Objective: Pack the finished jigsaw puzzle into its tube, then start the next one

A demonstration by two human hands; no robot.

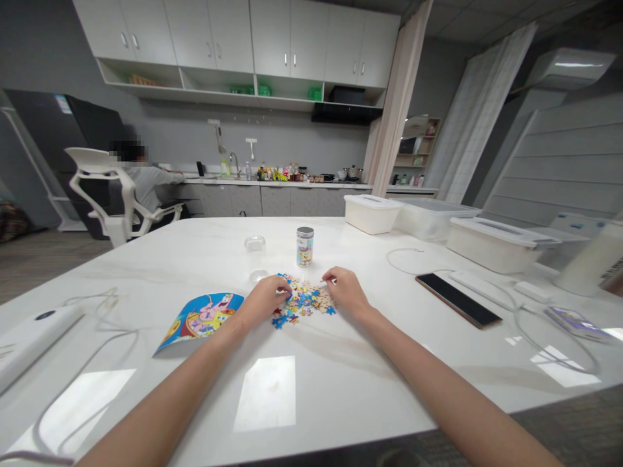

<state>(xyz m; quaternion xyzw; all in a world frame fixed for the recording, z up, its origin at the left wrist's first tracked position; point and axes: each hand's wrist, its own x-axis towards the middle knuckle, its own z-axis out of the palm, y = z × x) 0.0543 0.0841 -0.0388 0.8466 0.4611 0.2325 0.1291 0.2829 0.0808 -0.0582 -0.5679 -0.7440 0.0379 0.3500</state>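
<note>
A loose heap of small jigsaw puzzle pieces point(311, 299), blue, yellow and pale, lies on the white table between my hands. My left hand point(263, 299) is at the heap's left edge with its fingers curled in; what they hold, if anything, is hidden. On the right side, my right hand point(346, 290) pinches a small puzzle piece between thumb and fingertips, just over the heap's edge. A curved cartoon picture sheet point(202, 316) lies left of my left hand. Behind the heap stands a printed canister point(305, 248) with a dark lid, beside a clear empty jar point(256, 251).
White lidded bins point(372, 214) line the back right of the table point(263, 395). A dark phone point(457, 299), a white power strip point(481, 290) and cables lie to the right. At far left is a white device point(36, 340) with cables. A person point(148, 185) sits at the counter beyond.
</note>
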